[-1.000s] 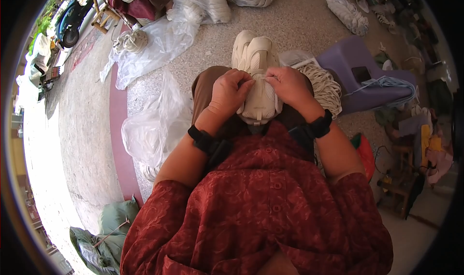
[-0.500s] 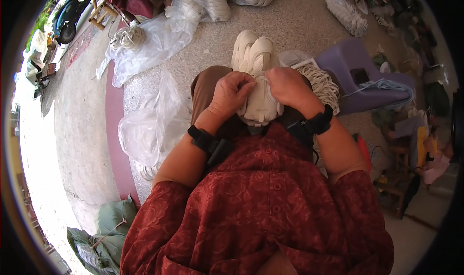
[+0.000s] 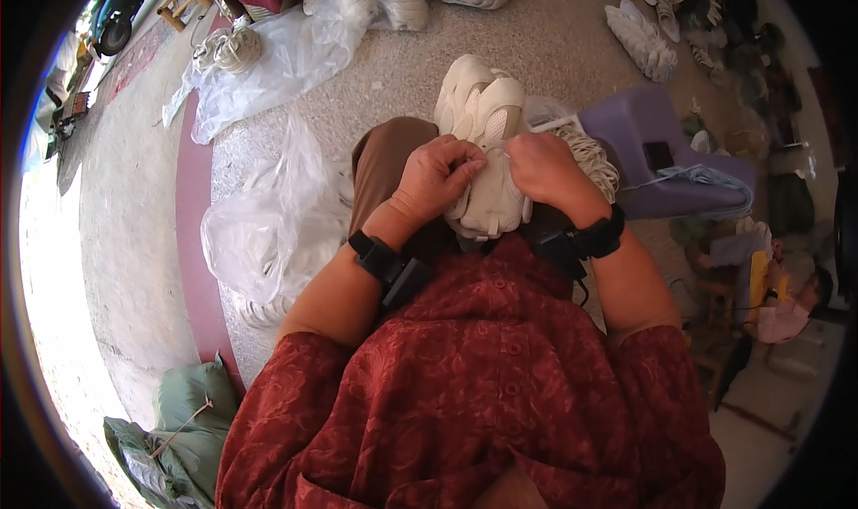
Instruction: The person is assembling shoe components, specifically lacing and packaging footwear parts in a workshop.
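Several cream shoe uppers (image 3: 494,192) lie nested in a stack on my lap, the nearest with its padded heel end toward my belly. My left hand (image 3: 438,174) is closed in a pinch over its left edge, and what sits between the fingertips is too small to make out. My right hand (image 3: 550,169) is closed at the opposite edge, its fingers curled against the upper. Both hands meet near the tongue, a small gap apart. A bundle of cream laces (image 3: 594,165) lies beside my right forearm.
A purple plastic seat (image 3: 630,143) with pale blue cord (image 3: 715,187) on it stands at the right. Clear plastic bags (image 3: 268,223) lie at the left, and plastic sheeting (image 3: 277,80) farther off. More stacked uppers (image 3: 642,42) rest on the floor. A green sack (image 3: 197,397) sits lower left.
My hands and the stack sit slightly farther right in the view, while the surroundings shift slightly left. Both hands stay closed at the upper.
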### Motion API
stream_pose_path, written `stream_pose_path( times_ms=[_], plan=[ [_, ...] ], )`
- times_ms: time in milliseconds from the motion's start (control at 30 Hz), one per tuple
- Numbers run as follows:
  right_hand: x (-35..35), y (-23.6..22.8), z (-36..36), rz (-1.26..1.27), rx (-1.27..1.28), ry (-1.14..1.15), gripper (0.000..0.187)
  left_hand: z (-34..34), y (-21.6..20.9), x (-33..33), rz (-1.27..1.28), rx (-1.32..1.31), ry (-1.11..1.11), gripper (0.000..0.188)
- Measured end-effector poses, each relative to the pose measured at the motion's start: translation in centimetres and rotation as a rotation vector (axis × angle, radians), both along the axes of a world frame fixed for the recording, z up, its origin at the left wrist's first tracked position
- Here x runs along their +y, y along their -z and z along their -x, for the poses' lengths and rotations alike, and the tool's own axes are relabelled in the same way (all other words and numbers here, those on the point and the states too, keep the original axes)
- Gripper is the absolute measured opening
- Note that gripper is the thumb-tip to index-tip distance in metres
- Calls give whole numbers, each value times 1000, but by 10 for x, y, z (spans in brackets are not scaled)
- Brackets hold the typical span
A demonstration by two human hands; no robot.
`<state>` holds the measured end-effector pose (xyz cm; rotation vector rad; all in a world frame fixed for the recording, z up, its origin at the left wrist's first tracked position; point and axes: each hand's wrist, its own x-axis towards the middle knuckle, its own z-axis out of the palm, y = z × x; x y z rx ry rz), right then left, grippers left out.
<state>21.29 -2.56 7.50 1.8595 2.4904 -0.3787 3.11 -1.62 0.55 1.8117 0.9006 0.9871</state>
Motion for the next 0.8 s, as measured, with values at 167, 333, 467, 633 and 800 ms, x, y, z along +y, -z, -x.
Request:
stream_pose_path(
  times_ms=[167, 333, 467, 633, 800],
  plan=[
    [2, 1, -1, 9, -23, 10, 20, 0, 1, 0, -15, -27, -7, 10],
    [3, 1, 0, 6, -53, 8, 21, 1, 3, 0, 0, -54, -13, 10],
    [2, 3, -1, -14, -43, 18, 22, 2, 2, 0, -18, -70, 2, 9],
    [0, -1, 4, 35, -108, 82, 21, 3, 3, 0, -13, -53, 9, 9],
    [-1, -1, -5, 48, 46, -16, 17, 3, 3, 1, -1, -67, -1, 9]
  ],
)
